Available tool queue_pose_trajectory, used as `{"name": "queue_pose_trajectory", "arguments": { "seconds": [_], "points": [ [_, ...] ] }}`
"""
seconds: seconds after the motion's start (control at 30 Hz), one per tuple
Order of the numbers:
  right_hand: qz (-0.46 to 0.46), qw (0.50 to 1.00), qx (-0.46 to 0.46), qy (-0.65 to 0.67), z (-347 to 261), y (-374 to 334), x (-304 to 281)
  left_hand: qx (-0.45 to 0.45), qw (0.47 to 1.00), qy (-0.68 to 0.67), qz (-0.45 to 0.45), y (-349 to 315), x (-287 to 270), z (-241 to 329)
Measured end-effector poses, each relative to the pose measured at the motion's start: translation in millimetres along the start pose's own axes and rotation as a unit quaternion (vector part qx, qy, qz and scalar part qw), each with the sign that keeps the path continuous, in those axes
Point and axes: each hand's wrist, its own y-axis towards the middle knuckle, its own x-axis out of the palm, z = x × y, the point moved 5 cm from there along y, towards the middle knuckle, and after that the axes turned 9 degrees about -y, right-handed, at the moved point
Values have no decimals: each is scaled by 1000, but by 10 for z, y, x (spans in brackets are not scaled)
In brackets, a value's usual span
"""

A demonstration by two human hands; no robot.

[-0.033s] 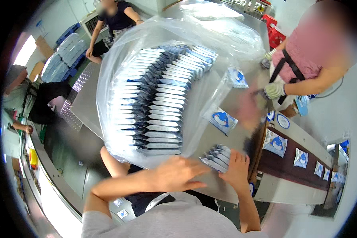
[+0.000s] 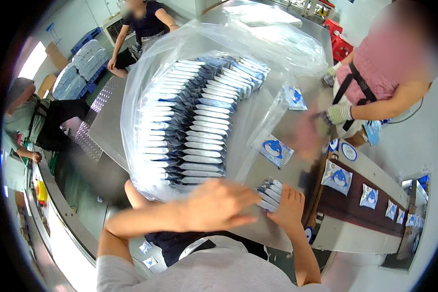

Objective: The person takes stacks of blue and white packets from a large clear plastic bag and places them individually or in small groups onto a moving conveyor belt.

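My right hand, at the front right of the metal table, has its fingers curled round a short stack of small blue-and-white packets standing on edge. Just left of that stack is my left hand, blurred by motion, fingers reaching right and thumb apart, with nothing visible in it. Beyond my left hand lies a large clear plastic bag, its near edge partly hidden by the hand. Inside are two long rows of similar packets, packed upright.
Loose packets lie right of the bag. A brown conveyor belt carries several packets at the right. A gloved co-worker stands beside it. Two more people are at the far left and back. Red baskets stand behind the table.
My left hand has moved slightly up toward the near edge of the bag. My right hand keeps its place on the stack. The whole view has shifted a little.
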Motion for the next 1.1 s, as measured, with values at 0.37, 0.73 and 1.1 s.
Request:
{"name": "queue_pose_trajectory", "arguments": {
  "seconds": [0.37,0.73,1.1],
  "points": [
    [89,965,-72,237,-379,1926,-1339,-177,787,592,-2,1739,-2146,-2397],
    [38,989,-127,-70,-1582,5101,-574,-185,817,541,79,1966,-2918,-2339],
    [-25,923,-368,107,-1892,5521,-122,-21,877,467,109,1616,-2673,-1874]
  ]
}}
